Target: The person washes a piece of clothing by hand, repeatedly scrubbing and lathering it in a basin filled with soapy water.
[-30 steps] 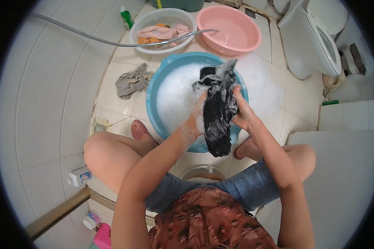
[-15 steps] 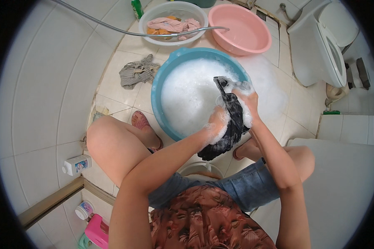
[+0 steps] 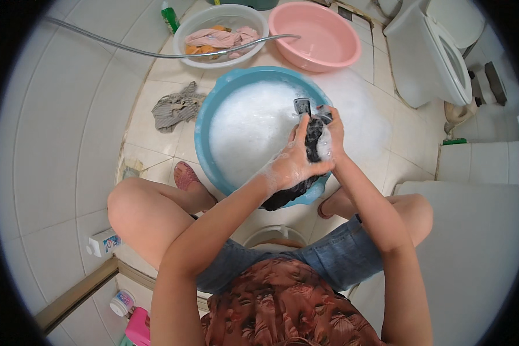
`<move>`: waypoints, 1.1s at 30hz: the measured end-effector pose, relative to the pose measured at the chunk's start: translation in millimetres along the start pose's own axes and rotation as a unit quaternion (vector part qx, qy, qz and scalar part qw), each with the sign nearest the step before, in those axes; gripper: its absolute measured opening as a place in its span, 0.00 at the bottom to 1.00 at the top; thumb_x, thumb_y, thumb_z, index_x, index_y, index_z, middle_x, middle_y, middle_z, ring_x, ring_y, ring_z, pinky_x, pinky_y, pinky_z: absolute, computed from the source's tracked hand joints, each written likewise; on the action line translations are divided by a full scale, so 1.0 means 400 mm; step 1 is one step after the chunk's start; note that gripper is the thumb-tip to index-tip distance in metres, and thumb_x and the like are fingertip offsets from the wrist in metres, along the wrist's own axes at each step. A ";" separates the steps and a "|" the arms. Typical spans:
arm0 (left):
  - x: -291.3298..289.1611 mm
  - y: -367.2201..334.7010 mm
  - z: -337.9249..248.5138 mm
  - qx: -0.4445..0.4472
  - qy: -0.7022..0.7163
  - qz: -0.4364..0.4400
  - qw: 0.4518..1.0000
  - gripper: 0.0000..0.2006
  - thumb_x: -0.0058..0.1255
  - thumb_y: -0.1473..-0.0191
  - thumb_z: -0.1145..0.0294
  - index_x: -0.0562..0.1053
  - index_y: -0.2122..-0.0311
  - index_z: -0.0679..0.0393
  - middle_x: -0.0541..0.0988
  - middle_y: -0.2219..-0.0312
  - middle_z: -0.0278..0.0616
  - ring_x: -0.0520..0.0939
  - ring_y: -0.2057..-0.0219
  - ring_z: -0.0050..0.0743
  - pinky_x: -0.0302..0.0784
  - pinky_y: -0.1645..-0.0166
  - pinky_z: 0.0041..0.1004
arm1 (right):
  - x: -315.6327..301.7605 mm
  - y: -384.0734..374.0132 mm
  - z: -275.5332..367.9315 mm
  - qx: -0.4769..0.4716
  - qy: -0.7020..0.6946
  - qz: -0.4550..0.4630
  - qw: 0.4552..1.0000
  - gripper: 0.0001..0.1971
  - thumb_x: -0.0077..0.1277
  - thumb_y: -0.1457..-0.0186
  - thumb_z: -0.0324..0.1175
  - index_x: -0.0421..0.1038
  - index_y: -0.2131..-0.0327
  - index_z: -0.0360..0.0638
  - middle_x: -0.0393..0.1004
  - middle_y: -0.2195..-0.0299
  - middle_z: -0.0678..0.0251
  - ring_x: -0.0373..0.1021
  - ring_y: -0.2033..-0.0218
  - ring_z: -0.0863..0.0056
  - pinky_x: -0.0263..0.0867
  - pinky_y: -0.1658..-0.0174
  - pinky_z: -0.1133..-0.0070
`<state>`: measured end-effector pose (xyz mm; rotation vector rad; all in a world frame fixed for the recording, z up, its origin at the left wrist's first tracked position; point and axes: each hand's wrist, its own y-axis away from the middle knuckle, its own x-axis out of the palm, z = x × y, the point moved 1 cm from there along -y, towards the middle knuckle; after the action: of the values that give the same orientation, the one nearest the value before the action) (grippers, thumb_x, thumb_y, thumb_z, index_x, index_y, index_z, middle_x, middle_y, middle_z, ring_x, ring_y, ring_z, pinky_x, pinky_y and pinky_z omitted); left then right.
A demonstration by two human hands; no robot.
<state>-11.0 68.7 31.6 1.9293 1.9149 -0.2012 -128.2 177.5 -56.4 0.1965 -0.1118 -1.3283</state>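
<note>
Over the right side of a blue basin (image 3: 205, 141) filled with white suds (image 3: 245, 127), both hands hold a wet black garment (image 3: 313, 138). My left hand (image 3: 289, 160) is closed round its near part, thumb toward the right and fingers pointing up along the cloth. My right hand (image 3: 335, 134) grips the far right part, with foam between palm and fabric. A dark, flat end of it sticks up beyond the fingers. The lower end of the garment hangs bunched beneath my left hand over the basin's near rim. Part of the cloth is hidden by my fingers.
Behind stand a whitish basin (image 3: 181, 49) with pink and orange clothes and a pink basin (image 3: 352, 52). A grey hose (image 3: 127, 49) crosses the whitish one. A striped grey cloth (image 3: 176, 109) lies left on the floor. Foam (image 3: 357, 115) spreads right, before the toilet (image 3: 427, 63).
The black garment has been gathered closer between the hands and raised slightly. My left hand has shifted up along it, fingers now extended on the cloth. The view has moved a little.
</note>
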 end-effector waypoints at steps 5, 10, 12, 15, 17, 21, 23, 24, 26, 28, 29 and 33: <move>-0.004 -0.008 0.000 0.014 -0.013 0.039 0.999 0.56 0.64 0.71 0.61 0.41 0.40 0.65 0.59 0.47 0.61 0.61 0.45 0.52 0.55 0.41 0.33 | -0.011 0.016 -0.017 0.102 -0.108 0.111 0.983 0.09 0.40 0.46 0.32 0.65 0.64 0.39 0.71 0.71 0.63 0.70 0.75 0.73 0.70 0.69 0.78; -0.074 -0.015 0.030 -0.034 0.176 -0.047 0.983 0.26 0.57 0.64 0.67 0.68 0.55 0.64 0.76 0.66 0.43 0.76 0.65 0.28 0.70 0.58 0.24 | -0.004 0.101 0.225 0.206 -0.179 0.189 0.943 0.21 0.46 0.47 0.44 0.62 0.54 0.42 0.69 0.59 0.65 0.67 0.58 0.72 0.63 0.54 0.79; -0.081 -0.010 0.025 -0.022 0.461 0.034 0.886 0.13 0.47 0.53 0.67 0.71 0.62 0.61 0.76 0.71 0.39 0.76 0.73 0.20 0.73 0.67 0.21 | -0.016 0.109 0.217 0.204 -0.184 0.192 0.942 0.24 0.44 0.46 0.47 0.60 0.50 0.43 0.68 0.55 0.64 0.66 0.54 0.70 0.63 0.53 0.78; -0.073 0.007 0.030 -0.122 0.604 0.113 0.779 0.14 0.43 0.50 0.63 0.71 0.62 0.61 0.75 0.73 0.40 0.77 0.74 0.23 0.73 0.68 0.22 | -0.007 0.105 0.192 0.204 -0.314 0.188 0.908 0.31 0.39 0.44 0.53 0.52 0.43 0.45 0.59 0.46 0.62 0.61 0.49 0.66 0.61 0.49 0.73; -0.057 0.025 0.024 -0.111 0.625 0.115 0.764 0.18 0.36 0.44 0.57 0.69 0.59 0.60 0.75 0.73 0.41 0.77 0.74 0.26 0.75 0.70 0.23 | 0.017 0.099 0.228 0.101 -0.308 0.227 0.918 0.35 0.36 0.44 0.56 0.45 0.41 0.44 0.51 0.42 0.62 0.59 0.48 0.65 0.58 0.47 0.69; -0.050 0.032 0.001 -0.106 0.659 0.125 0.734 0.23 0.27 0.41 0.51 0.66 0.53 0.58 0.76 0.72 0.43 0.78 0.75 0.26 0.78 0.72 0.24 | 0.026 0.099 0.280 -0.094 -0.193 0.300 0.929 0.38 0.40 0.49 0.62 0.45 0.40 0.55 0.51 0.43 0.61 0.60 0.48 0.66 0.56 0.46 0.71; -0.039 0.021 0.014 -0.130 0.681 0.127 0.710 0.22 0.29 0.41 0.52 0.66 0.54 0.58 0.75 0.73 0.42 0.78 0.75 0.27 0.78 0.71 0.25 | 0.020 0.111 0.315 -0.111 -0.128 0.371 0.913 0.36 0.51 0.56 0.59 0.58 0.44 0.56 0.55 0.45 0.60 0.60 0.49 0.66 0.56 0.46 0.71; -0.023 0.013 0.035 -0.096 0.679 0.120 0.718 0.21 0.31 0.42 0.52 0.66 0.56 0.58 0.75 0.72 0.41 0.78 0.74 0.28 0.79 0.70 0.26 | 0.032 0.129 0.331 -0.209 0.046 0.347 0.913 0.33 0.57 0.60 0.55 0.64 0.50 0.52 0.58 0.47 0.60 0.60 0.49 0.65 0.56 0.46 0.71; -0.001 0.009 0.065 -0.134 0.702 0.094 0.693 0.19 0.34 0.43 0.54 0.67 0.57 0.59 0.74 0.70 0.41 0.78 0.72 0.29 0.78 0.68 0.26 | 0.068 0.159 0.332 -0.294 0.214 0.282 0.888 0.24 0.66 0.71 0.42 0.73 0.67 0.42 0.64 0.53 0.60 0.62 0.52 0.62 0.57 0.49 0.73; 0.027 0.005 0.038 -0.145 0.711 0.057 0.686 0.18 0.35 0.43 0.55 0.67 0.58 0.59 0.74 0.70 0.41 0.78 0.71 0.29 0.78 0.67 0.26 | 0.063 0.157 0.307 -0.253 0.261 0.251 0.897 0.23 0.66 0.71 0.41 0.73 0.68 0.41 0.65 0.56 0.61 0.63 0.54 0.63 0.58 0.51 0.72; 0.036 0.010 0.030 -0.180 0.695 0.016 0.696 0.17 0.35 0.43 0.57 0.67 0.58 0.60 0.74 0.70 0.40 0.77 0.71 0.28 0.77 0.67 0.26 | 0.060 0.155 0.293 -0.217 0.300 0.217 0.903 0.21 0.65 0.70 0.40 0.72 0.70 0.40 0.67 0.59 0.61 0.63 0.56 0.63 0.58 0.53 0.72; 0.058 0.004 0.051 -0.178 0.573 -0.069 0.797 0.15 0.34 0.43 0.62 0.68 0.60 0.61 0.73 0.71 0.37 0.76 0.70 0.24 0.75 0.66 0.25 | 0.084 0.161 0.264 -0.166 0.265 0.152 0.938 0.12 0.59 0.61 0.30 0.65 0.76 0.37 0.62 0.75 0.66 0.58 0.72 0.77 0.58 0.65 0.80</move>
<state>-4.7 82.3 4.6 1.7245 2.4610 1.5149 -79.3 151.3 59.3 0.2338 0.5193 -0.9305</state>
